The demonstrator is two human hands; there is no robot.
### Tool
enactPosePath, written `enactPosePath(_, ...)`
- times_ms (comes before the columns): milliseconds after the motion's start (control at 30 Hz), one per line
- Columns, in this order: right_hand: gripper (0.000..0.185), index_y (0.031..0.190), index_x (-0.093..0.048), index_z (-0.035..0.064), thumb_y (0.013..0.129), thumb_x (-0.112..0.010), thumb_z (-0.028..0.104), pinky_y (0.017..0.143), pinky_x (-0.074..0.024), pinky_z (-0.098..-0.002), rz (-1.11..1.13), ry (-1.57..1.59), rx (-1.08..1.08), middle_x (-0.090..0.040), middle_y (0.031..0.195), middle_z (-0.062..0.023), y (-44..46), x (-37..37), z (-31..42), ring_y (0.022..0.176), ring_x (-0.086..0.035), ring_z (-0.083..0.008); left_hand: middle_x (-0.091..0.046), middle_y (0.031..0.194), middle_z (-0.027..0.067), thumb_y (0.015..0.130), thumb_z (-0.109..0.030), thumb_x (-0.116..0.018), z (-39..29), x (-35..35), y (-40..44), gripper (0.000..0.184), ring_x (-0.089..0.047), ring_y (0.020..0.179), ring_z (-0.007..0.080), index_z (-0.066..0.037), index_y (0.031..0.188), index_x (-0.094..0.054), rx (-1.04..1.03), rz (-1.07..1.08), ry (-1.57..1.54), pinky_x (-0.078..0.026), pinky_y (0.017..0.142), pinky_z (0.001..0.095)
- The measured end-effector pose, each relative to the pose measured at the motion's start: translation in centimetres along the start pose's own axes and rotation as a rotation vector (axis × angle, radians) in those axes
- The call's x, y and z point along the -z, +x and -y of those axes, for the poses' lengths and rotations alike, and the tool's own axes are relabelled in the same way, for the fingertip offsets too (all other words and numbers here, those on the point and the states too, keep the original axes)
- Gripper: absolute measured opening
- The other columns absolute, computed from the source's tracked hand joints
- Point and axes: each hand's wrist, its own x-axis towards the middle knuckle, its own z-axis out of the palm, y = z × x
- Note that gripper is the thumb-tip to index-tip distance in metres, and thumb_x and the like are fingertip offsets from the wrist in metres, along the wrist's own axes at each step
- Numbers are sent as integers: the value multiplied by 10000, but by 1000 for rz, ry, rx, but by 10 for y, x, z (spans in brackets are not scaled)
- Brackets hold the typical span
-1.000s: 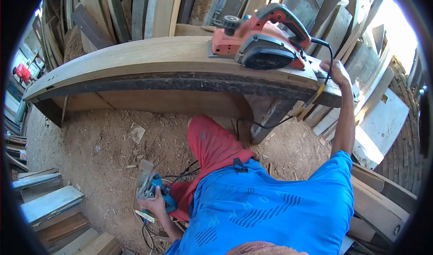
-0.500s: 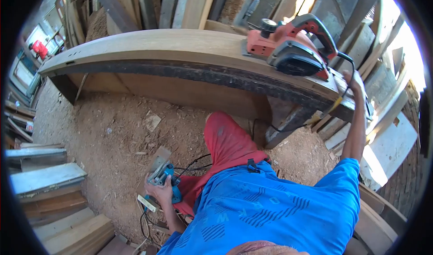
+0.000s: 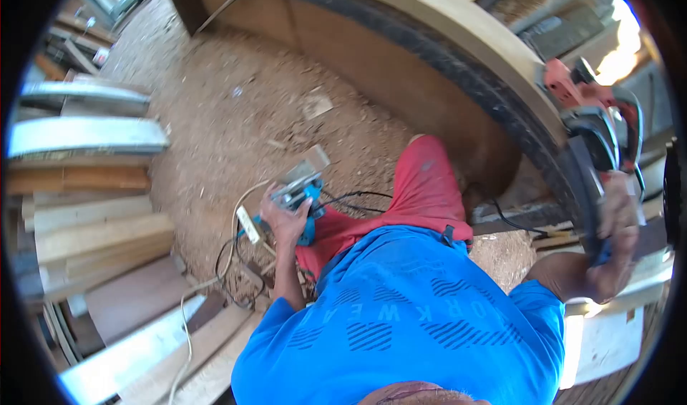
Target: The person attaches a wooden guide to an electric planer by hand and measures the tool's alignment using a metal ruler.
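My left hand (image 3: 285, 219) is closed around a teal power tool (image 3: 309, 203) with a flat metal base plate, held low over the ground beside my leg. A black cord runs from the tool. My right hand (image 3: 617, 237) is smeared by motion at the right end of the wooden bench. A dark strip and something blue show beside its fingers, but I cannot tell whether it grips either. Just beyond that hand, a red electric planer (image 3: 583, 97) rests on a long pale curved board (image 3: 458, 18) on the bench.
Wood shavings cover the dirt floor (image 3: 215, 133). Stacked boards (image 3: 100, 233) line the left side. A white power strip (image 3: 248, 225) and tangled cables lie near my left hand. More planks (image 3: 608, 348) stand on the right, and a brown panel (image 3: 401, 83) closes the bench's side.
The view has turned and tipped down, so the bench and planer sit further right. My right hand has moved lower, off the bench end's top. The teal tool stays in my left hand.
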Motion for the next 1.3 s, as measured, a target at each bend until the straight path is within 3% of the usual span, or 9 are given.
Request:
enactPosePath(67, 335, 930, -649, -29, 987, -566, 290, 717, -440, -405, 220, 237, -122, -559, 787, -93, 0, -55, -18, 743, -516, -218, -597, 1392, 149, 643, -368, -981, -3, 4, -1, 796, -526, 1328, 380, -53, 1286, -635, 12, -16, 25, -369, 1126, 529)
enactPosePath(167, 372, 941, -700, -23, 1072, -532, 283, 724, -471, -326, 758, 459, -381, -623, 792, -61, 19, -152, -57, 751, -563, -179, -589, 1407, 137, 645, -365, -979, -2, 11, -4, 764, -524, 1334, 373, -69, 1267, -649, 7, -49, 40, -367, 1124, 527)
enactPosePath(267, 606, 854, -783, -25, 1127, -443, 395, 782, -523, -374, 838, 382, -649, -745, 803, -106, -32, -282, -132, 763, -650, -189, -593, 1401, 141, 649, -338, -979, 2, 21, -11, 734, -522, 1350, 363, -63, 1246, -654, 68, -61, -63, -368, 1147, 515)
enactPosePath(400, 581, 1023, -786, -27, 1139, -380, 373, 832, -583, -378, 1064, 399, -778, -804, 905, -135, -127, -414, -210, 807, -731, -213, -581, 1407, 178, 673, -222, -994, 23, 18, -9, 691, -573, 1322, 326, -14, 1233, -646, 74, -154, -288, -473, 1104, 468)
enactPosePath(533, 517, 1251, -673, -60, 1153, -380, 355, 929, -601, -390, 1291, 634, -982, -805, 1027, -176, -174, -460, -201, 975, -770, -258, -530, 1468, 161, 706, -157, -996, 28, 39, -14, 723, -573, 1327, 279, -16, 1297, -604, 64, -97, -249, -492, 1105, 440)
enactPosePath(767, 459, 1185, -693, -18, 1158, -446, 368, 831, -611, -352, 1259, 930, -1250, -778, 1004, -142, -181, -499, -167, 861, -728, -194, -553, 1430, 131, 709, -116, -988, 27, 37, -12, 760, -583, 1310, 252, -33, 1340, -574, 213, -195, -424, -467, 1128, 433)
enactPosePath(867, 426, 1085, -685, 33, 1151, -469, 394, 673, -540, -299, 1336, 975, -1064, -697, 852, -50, -191, -531, -185, 714, -615, -125, -632, 1326, 114, 687, -114, -992, 21, 39, -6, 745, -628, 1248, 248, -17, 1312, -597, 256, -286, -463, -498, 1091, 425)
enactPosePath(967, 403, 979, -640, 75, 1144, -484, 407, 592, -444, -267, 1350, 1022, -1179, -604, 787, 4, -189, -551, -184, 655, -513, -91, -634, 1325, 101, 704, -126, -986, 25, 39, -6, 793, -624, 1252, 256, -13, 1367, -567, 347, -271, -303, -489, 1103, 432)
enactPosePath(1300, 193, 994, -596, 75, 1076, -543, 240, 600, -449, -313, 1346, 933, -974, -581, 782, 4, -137, -541, -124, 653, -530, -126, -557, 1478, 147, 769, -181, -962, 31, 49, -20, 733, -542, 1361, 277, -79, 1369, -553, 417, -364, -348, -454, 1144, 434)
